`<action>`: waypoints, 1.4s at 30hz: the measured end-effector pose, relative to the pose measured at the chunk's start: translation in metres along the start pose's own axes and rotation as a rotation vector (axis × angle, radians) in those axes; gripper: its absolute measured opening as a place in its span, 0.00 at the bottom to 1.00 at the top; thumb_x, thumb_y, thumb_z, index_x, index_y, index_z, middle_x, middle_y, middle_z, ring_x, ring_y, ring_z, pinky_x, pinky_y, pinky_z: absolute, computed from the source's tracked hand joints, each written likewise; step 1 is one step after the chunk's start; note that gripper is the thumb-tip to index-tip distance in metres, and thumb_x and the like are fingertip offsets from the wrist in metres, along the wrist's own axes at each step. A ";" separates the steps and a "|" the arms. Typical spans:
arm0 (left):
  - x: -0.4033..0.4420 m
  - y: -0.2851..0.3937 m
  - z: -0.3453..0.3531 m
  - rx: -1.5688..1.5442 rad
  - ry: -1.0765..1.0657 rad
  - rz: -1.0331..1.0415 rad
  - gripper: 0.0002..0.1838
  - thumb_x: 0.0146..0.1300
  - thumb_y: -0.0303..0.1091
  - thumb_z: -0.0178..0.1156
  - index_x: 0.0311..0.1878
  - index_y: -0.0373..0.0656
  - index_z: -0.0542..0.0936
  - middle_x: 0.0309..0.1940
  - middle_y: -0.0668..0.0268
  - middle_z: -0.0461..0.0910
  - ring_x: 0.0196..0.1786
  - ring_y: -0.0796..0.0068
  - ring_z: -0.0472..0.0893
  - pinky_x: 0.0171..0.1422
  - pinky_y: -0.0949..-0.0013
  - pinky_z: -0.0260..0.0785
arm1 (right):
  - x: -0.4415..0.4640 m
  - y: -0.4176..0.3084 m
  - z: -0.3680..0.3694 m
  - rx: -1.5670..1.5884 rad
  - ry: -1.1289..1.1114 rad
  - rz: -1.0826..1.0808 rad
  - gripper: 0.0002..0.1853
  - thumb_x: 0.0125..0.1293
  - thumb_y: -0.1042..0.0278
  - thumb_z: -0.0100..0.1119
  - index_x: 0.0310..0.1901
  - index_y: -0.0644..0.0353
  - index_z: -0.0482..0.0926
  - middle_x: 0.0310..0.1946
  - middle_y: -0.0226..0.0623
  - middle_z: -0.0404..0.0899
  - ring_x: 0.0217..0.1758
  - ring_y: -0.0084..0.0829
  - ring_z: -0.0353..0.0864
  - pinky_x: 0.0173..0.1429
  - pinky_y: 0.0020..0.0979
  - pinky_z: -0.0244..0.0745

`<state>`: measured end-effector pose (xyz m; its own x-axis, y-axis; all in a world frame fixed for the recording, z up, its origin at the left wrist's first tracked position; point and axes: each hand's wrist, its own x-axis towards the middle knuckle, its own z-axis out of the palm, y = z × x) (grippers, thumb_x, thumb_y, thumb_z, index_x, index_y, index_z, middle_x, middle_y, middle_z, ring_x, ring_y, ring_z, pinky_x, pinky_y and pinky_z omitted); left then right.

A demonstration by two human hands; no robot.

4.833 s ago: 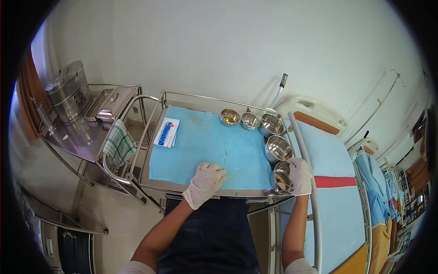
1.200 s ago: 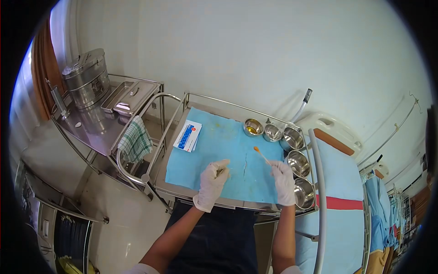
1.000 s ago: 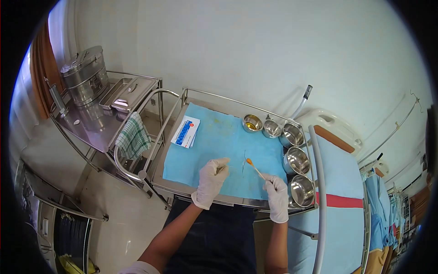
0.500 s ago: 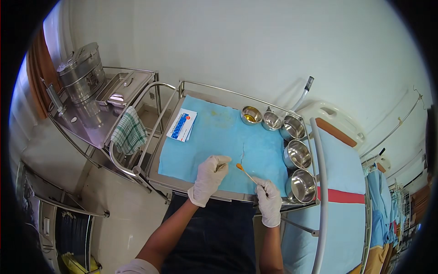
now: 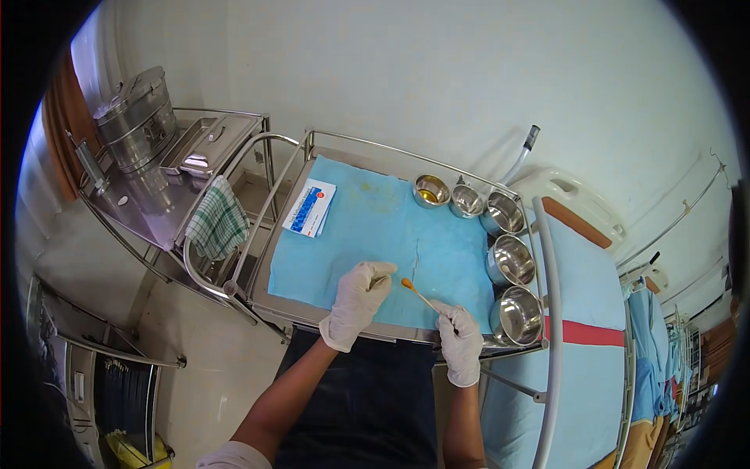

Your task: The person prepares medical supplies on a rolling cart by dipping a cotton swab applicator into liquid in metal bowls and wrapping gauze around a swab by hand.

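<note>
A pale wall (image 5: 375, 70) rises behind a metal trolley (image 5: 351, 161) spread with blue cloth (image 5: 359, 238). Near the front edge, the left hand (image 5: 358, 301) is curled closed; the right hand (image 5: 459, 340) pinches an orange-tipped swab (image 5: 420, 295) over the cloth.

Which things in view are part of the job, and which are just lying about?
In use, likely:
Right hand, holding the swab
Left hand, curled; contents hidden
Amber-liquid bowl; swab tip is orange
Blue sheet, under the work

Lying about, probably:
Box
Checked towel, on the rail
Drum

Other bowls: can't tell.
</note>
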<state>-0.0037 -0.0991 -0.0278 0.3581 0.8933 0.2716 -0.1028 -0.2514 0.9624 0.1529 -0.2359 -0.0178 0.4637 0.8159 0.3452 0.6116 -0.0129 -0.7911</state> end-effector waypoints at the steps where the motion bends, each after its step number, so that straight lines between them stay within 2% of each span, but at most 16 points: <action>1: 0.000 0.000 0.000 -0.002 0.000 -0.001 0.12 0.59 0.19 0.60 0.47 0.36 0.83 0.37 0.67 0.83 0.32 0.79 0.74 0.40 0.76 0.69 | 0.000 0.001 0.000 -0.002 0.000 0.000 0.14 0.63 0.77 0.55 0.46 0.56 0.88 0.27 0.27 0.73 0.25 0.24 0.66 0.31 0.25 0.63; 11: 0.000 -0.003 0.000 -0.060 -0.014 -0.075 0.12 0.60 0.20 0.61 0.47 0.35 0.83 0.37 0.66 0.84 0.33 0.80 0.76 0.41 0.77 0.70 | 0.000 -0.002 -0.002 0.028 -0.008 0.031 0.14 0.63 0.78 0.55 0.47 0.59 0.87 0.27 0.27 0.74 0.26 0.23 0.66 0.33 0.23 0.63; 15: 0.002 -0.005 0.000 -0.138 -0.015 -0.129 0.11 0.61 0.20 0.60 0.47 0.34 0.83 0.37 0.66 0.84 0.34 0.80 0.78 0.42 0.77 0.71 | 0.000 -0.007 -0.002 0.109 -0.004 0.128 0.15 0.62 0.78 0.54 0.47 0.63 0.87 0.30 0.28 0.75 0.31 0.21 0.66 0.38 0.21 0.63; 20: 0.002 -0.003 0.000 -0.205 -0.015 -0.170 0.11 0.61 0.20 0.60 0.47 0.34 0.83 0.37 0.65 0.84 0.34 0.80 0.79 0.42 0.78 0.72 | 0.000 -0.009 -0.003 0.196 0.000 0.218 0.15 0.62 0.78 0.53 0.47 0.63 0.87 0.30 0.28 0.75 0.30 0.20 0.66 0.38 0.21 0.63; 30: 0.002 0.002 -0.002 -0.190 -0.032 -0.186 0.11 0.61 0.19 0.60 0.47 0.33 0.83 0.37 0.65 0.84 0.35 0.79 0.80 0.43 0.77 0.73 | 0.001 -0.003 -0.003 0.137 -0.026 0.102 0.15 0.62 0.78 0.54 0.47 0.63 0.87 0.30 0.27 0.74 0.30 0.20 0.66 0.37 0.20 0.62; 42: 0.003 0.002 -0.002 -0.188 -0.026 -0.175 0.12 0.62 0.20 0.60 0.48 0.34 0.83 0.35 0.64 0.83 0.34 0.79 0.79 0.41 0.79 0.71 | 0.000 -0.003 -0.002 0.109 -0.032 0.098 0.15 0.63 0.79 0.54 0.48 0.61 0.87 0.30 0.28 0.76 0.29 0.22 0.68 0.36 0.21 0.64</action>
<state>-0.0043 -0.0967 -0.0253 0.4094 0.9065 0.1034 -0.2069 -0.0182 0.9782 0.1531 -0.2369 -0.0144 0.4958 0.8321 0.2485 0.4903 -0.0320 -0.8710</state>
